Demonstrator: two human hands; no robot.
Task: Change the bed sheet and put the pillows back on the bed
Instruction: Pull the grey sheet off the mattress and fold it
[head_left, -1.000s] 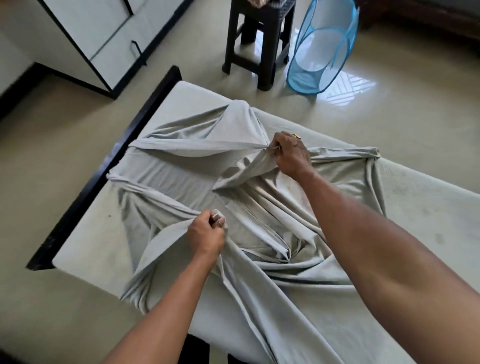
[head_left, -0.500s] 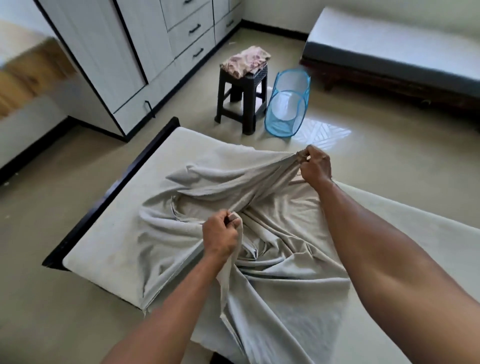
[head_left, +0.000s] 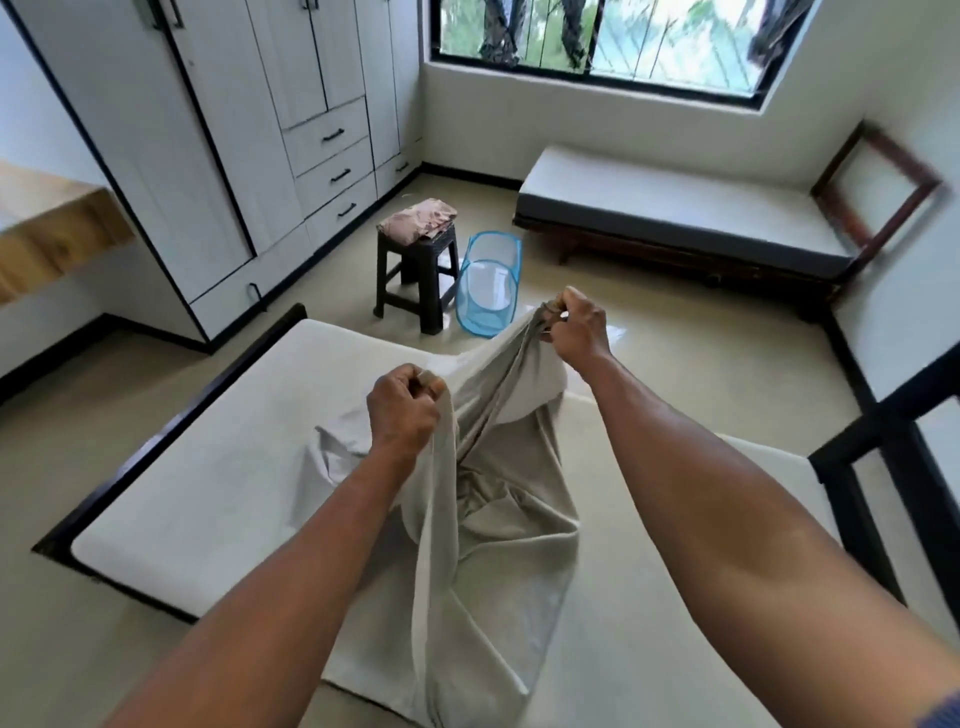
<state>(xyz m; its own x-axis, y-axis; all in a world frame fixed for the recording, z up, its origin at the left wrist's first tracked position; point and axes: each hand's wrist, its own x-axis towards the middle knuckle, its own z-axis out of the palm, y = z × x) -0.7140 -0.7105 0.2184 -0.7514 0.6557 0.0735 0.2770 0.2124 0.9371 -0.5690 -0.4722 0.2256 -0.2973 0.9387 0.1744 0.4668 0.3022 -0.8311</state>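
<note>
The bed sheet (head_left: 498, 499) hangs bunched between and below our two hands. Its lower folds are heaped on the mattress (head_left: 208, 467) beneath them, and a tail runs off the near edge towards us.

We judge the main risk to be a twist. So much cloth is gathered under our hands that we cannot tell whether we hold matching edges, and lifting it like this could wind it tighter. The tail nearest us could also slide off and drag on the floor, since its weight pulls away from both grips. The farther grip looks like the slighter one, so a sharp tug could pull the cloth free. Beyond our right hand stand a blue mesh basket (head_left: 485, 291) and a stool (head_left: 415, 280) bearing folded cloth (head_left: 418, 221), and a wide swing of the sheet could catch them.

Our left hand (head_left: 402, 410), the nearer and lower, is curled into a fist round a gathered edge. Our right hand (head_left: 576, 327), farther out and higher, pinches a bunched corner between thumb and fingers. The hands are held apart, with a span of sheet stretched between them.
</note>
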